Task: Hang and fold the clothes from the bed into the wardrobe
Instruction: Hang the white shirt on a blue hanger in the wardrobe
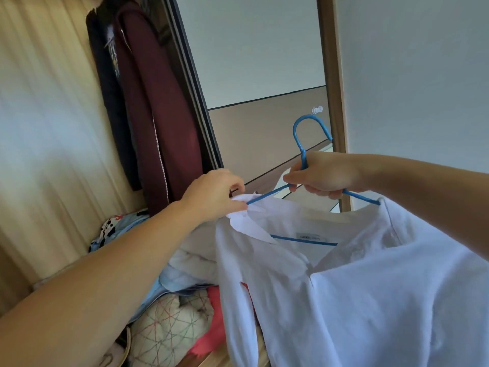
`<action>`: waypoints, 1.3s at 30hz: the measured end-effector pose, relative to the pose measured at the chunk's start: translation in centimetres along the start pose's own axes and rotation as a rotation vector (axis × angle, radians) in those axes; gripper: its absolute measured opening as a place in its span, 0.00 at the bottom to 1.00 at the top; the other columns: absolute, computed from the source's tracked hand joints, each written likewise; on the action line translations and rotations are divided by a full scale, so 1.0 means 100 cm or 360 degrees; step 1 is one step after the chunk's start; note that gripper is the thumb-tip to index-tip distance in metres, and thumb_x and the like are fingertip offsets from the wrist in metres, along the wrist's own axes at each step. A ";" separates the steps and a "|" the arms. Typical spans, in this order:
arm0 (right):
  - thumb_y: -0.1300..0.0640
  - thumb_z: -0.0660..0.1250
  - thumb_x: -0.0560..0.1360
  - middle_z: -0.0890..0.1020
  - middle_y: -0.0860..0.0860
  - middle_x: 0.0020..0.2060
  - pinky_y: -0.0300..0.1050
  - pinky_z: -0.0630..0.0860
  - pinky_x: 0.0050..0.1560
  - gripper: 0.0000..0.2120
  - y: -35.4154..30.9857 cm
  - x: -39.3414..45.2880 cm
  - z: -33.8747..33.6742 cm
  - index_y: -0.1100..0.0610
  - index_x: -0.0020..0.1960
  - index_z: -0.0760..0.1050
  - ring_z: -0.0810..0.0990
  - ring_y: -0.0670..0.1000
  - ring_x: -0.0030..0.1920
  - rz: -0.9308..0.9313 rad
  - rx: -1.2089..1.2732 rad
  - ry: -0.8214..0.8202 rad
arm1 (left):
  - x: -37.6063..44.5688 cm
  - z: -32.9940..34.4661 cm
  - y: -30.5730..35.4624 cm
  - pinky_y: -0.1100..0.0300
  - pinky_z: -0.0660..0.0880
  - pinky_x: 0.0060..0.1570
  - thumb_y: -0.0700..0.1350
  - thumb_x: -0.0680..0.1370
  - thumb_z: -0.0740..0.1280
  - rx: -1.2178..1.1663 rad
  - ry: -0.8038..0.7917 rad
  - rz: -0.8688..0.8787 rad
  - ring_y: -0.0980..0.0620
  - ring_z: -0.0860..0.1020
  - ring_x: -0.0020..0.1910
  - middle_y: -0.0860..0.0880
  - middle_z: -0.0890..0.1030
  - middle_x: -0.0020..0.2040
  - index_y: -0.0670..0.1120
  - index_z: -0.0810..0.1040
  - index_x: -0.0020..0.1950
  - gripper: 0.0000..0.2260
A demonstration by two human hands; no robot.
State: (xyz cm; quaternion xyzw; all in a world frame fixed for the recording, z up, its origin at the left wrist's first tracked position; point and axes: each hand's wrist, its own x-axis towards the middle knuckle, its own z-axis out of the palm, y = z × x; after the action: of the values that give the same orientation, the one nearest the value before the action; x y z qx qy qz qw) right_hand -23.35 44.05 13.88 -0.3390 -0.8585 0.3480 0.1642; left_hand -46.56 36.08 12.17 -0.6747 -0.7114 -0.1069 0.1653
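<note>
The white shirt hangs partly mounted on the blue hanger, held in mid-air in front of the open wardrobe. The right hand forms the main grip: its fingers curl round the hanger neck, just below the hook. The hanger's long axis runs from lower left to right, with the hook pointing up and away from the person. The right end of the hanger already sits inside the shirt shoulder. The left end is exposed, and the left hand pinches the shirt's collar edge against it. The shoulder on that side lies below and just beside the bare hanger arm, so the left hand is the nearer one for drawing the fabric over it, judging from this layout.

A dark red jacket hangs inside the wardrobe, well apart to the upper left. The wardrobe rail is out of view. The lower shirt is cut off by the frame edge. Folded items lie below, partly hidden by the left forearm.
</note>
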 end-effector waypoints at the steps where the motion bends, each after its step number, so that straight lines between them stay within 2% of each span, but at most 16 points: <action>1: 0.51 0.60 0.80 0.65 0.52 0.26 0.42 0.59 0.26 0.14 -0.001 0.001 0.002 0.56 0.41 0.78 0.60 0.49 0.25 0.0001 -0.0004 0.0015 | 0.000 -0.001 0.005 0.55 0.74 0.40 0.54 0.72 0.71 0.0222 0.0019 0.0095 0.50 0.77 0.42 0.54 0.79 0.42 0.53 0.80 0.43 0.06; 3: 0.51 0.61 0.80 0.66 0.53 0.29 0.42 0.60 0.26 0.14 -0.003 0.003 0.006 0.56 0.40 0.79 0.60 0.50 0.26 0.0016 -0.0028 0.0051 | 0.002 -0.003 0.014 0.56 0.70 0.36 0.48 0.76 0.65 0.0493 0.0054 0.0216 0.46 0.74 0.38 0.51 0.76 0.37 0.51 0.73 0.37 0.08; 7: 0.51 0.60 0.80 0.67 0.53 0.30 0.41 0.61 0.25 0.14 -0.014 0.005 0.012 0.60 0.47 0.77 0.61 0.50 0.26 0.0064 -0.0068 0.0032 | 0.017 -0.006 0.017 0.55 0.67 0.34 0.42 0.77 0.63 0.0245 0.0285 0.0070 0.43 0.73 0.36 0.48 0.74 0.33 0.46 0.72 0.35 0.11; 8: 0.52 0.60 0.80 0.67 0.53 0.29 0.40 0.60 0.25 0.13 -0.017 0.005 0.011 0.60 0.49 0.77 0.61 0.50 0.25 0.0054 -0.0032 0.0068 | 0.019 -0.006 0.017 0.55 0.66 0.35 0.41 0.78 0.62 0.0340 0.0192 0.0000 0.43 0.73 0.37 0.47 0.74 0.35 0.45 0.72 0.36 0.10; 11: 0.55 0.61 0.79 0.65 0.52 0.27 0.39 0.59 0.24 0.13 -0.023 0.007 0.006 0.65 0.53 0.77 0.59 0.50 0.25 0.0035 0.0109 0.0095 | 0.013 -0.001 0.008 0.54 0.70 0.39 0.37 0.76 0.60 0.0680 -0.0425 -0.0159 0.45 0.73 0.40 0.48 0.72 0.41 0.47 0.71 0.44 0.05; 13: 0.56 0.61 0.79 0.64 0.51 0.27 0.39 0.57 0.23 0.15 -0.024 0.007 0.009 0.67 0.56 0.77 0.58 0.50 0.25 0.0038 0.0139 0.0039 | 0.013 -0.001 0.000 0.51 0.77 0.46 0.39 0.75 0.61 0.0345 -0.0599 -0.0131 0.47 0.77 0.47 0.50 0.78 0.50 0.51 0.75 0.56 0.13; 15: 0.57 0.61 0.78 0.64 0.51 0.27 0.38 0.57 0.23 0.12 -0.025 0.008 0.014 0.66 0.51 0.78 0.57 0.50 0.25 0.0016 0.0151 0.0022 | 0.012 -0.009 0.009 0.51 0.77 0.57 0.43 0.75 0.66 -0.0307 -0.0516 -0.0064 0.49 0.78 0.55 0.53 0.80 0.58 0.57 0.75 0.65 0.19; 16: 0.57 0.62 0.78 0.65 0.51 0.26 0.38 0.56 0.23 0.10 -0.025 0.009 0.016 0.64 0.44 0.76 0.57 0.50 0.25 -0.0013 0.0168 0.0033 | 0.014 -0.012 0.017 0.51 0.76 0.60 0.49 0.74 0.68 -0.0551 -0.0467 0.0003 0.49 0.79 0.57 0.51 0.81 0.57 0.55 0.77 0.63 0.17; 18: 0.58 0.62 0.77 0.66 0.52 0.26 0.39 0.57 0.24 0.11 -0.026 0.011 0.015 0.60 0.37 0.71 0.59 0.50 0.25 -0.0092 0.0211 0.0082 | 0.019 -0.016 0.029 0.45 0.76 0.59 0.63 0.71 0.65 -0.0685 -0.0410 0.0112 0.45 0.80 0.54 0.46 0.84 0.51 0.52 0.81 0.54 0.20; 20: 0.56 0.65 0.76 0.70 0.54 0.28 0.41 0.62 0.25 0.11 -0.023 0.011 0.011 0.62 0.38 0.73 0.63 0.52 0.26 -0.0155 0.0177 0.0182 | 0.020 -0.017 0.031 0.44 0.76 0.58 0.62 0.73 0.66 -0.0642 -0.0375 0.0115 0.45 0.81 0.51 0.48 0.84 0.45 0.50 0.83 0.46 0.17; 22: 0.48 0.68 0.74 0.77 0.55 0.31 0.40 0.70 0.30 0.17 -0.015 0.004 0.002 0.63 0.43 0.78 0.71 0.51 0.27 -0.0203 -0.0243 0.0298 | 0.024 -0.015 0.024 0.45 0.77 0.54 0.52 0.77 0.67 -0.0607 -0.0243 0.0104 0.48 0.82 0.46 0.50 0.84 0.41 0.51 0.83 0.42 0.08; 25: 0.36 0.66 0.72 0.81 0.53 0.41 0.41 0.72 0.36 0.25 0.006 -0.009 -0.011 0.58 0.47 0.79 0.77 0.52 0.37 -0.0095 -0.1375 0.0251 | 0.026 -0.013 0.015 0.46 0.78 0.50 0.49 0.78 0.68 -0.0536 -0.0122 0.0065 0.48 0.82 0.43 0.50 0.84 0.38 0.49 0.85 0.44 0.08; 27: 0.34 0.66 0.71 0.81 0.51 0.43 0.43 0.74 0.40 0.24 0.021 -0.017 -0.018 0.56 0.47 0.80 0.79 0.54 0.45 -0.0005 -0.1559 0.0277 | 0.029 -0.011 0.007 0.47 0.78 0.48 0.50 0.78 0.67 -0.0423 -0.0049 0.0020 0.47 0.81 0.42 0.49 0.84 0.38 0.49 0.84 0.44 0.09; 30: 0.41 0.63 0.76 0.77 0.51 0.35 0.43 0.73 0.38 0.20 0.032 -0.017 -0.022 0.56 0.37 0.77 0.79 0.56 0.43 -0.0030 -0.1467 0.0381 | 0.033 -0.011 0.000 0.46 0.76 0.43 0.52 0.78 0.66 -0.0306 0.0006 -0.0010 0.43 0.79 0.39 0.46 0.82 0.37 0.49 0.83 0.42 0.10; 34: 0.49 0.64 0.77 0.79 0.49 0.26 0.38 0.72 0.32 0.18 0.046 -0.007 -0.028 0.57 0.31 0.78 0.79 0.50 0.31 0.0003 -0.1081 0.0264 | 0.036 -0.011 -0.010 0.45 0.78 0.47 0.52 0.78 0.65 -0.0275 -0.0052 -0.0026 0.44 0.81 0.44 0.46 0.83 0.41 0.51 0.83 0.44 0.09; 39: 0.45 0.70 0.73 0.81 0.48 0.28 0.39 0.76 0.34 0.16 0.054 -0.006 -0.036 0.52 0.30 0.78 0.79 0.44 0.27 -0.0021 -0.0660 0.0191 | 0.029 -0.010 -0.024 0.49 0.78 0.48 0.51 0.79 0.65 -0.0301 0.0020 -0.0082 0.46 0.80 0.44 0.47 0.83 0.41 0.51 0.84 0.47 0.09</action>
State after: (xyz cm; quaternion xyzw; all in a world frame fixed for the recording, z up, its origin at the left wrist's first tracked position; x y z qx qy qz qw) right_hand -18.51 48.24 12.59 -0.3799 -0.9026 0.1421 0.1440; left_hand -48.92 38.22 14.35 -0.6681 -0.7142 -0.1820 0.1025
